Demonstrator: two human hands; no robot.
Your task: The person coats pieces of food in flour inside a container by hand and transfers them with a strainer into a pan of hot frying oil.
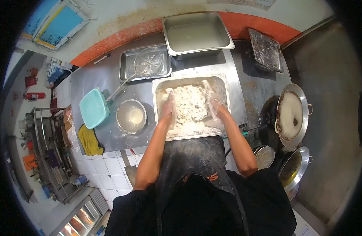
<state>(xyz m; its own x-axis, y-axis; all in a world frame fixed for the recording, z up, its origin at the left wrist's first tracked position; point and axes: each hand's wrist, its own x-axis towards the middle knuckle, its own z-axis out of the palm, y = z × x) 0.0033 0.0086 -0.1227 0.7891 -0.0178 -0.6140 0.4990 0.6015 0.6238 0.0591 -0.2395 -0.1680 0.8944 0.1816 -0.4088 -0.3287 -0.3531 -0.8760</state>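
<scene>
A deep rectangular metal pan (229,92) sits in front of me, with a heap of flour-coated pieces (190,103) and loose flour in it. What lies under the coating cannot be made out. My left hand (170,107), in a clear plastic glove, is inside the pan along the heap's left side, fingers stretched away from me. On the opposite side, my right hand (214,104), gloved the same way and dusted white, reaches in with fingers extended against the heap. Neither hand visibly grips a piece; the fingertips are partly covered by flour.
Behind the pan stands a deep steel tub of cloudy liquid (196,35). A wire skimmer (148,63) rests across a shallow tray (125,74). To the left are a metal bowl (124,125), a turquoise basin (94,108) and a yellow cloth (89,141). Right, a foaming wok (293,114) and an oil wok (293,169).
</scene>
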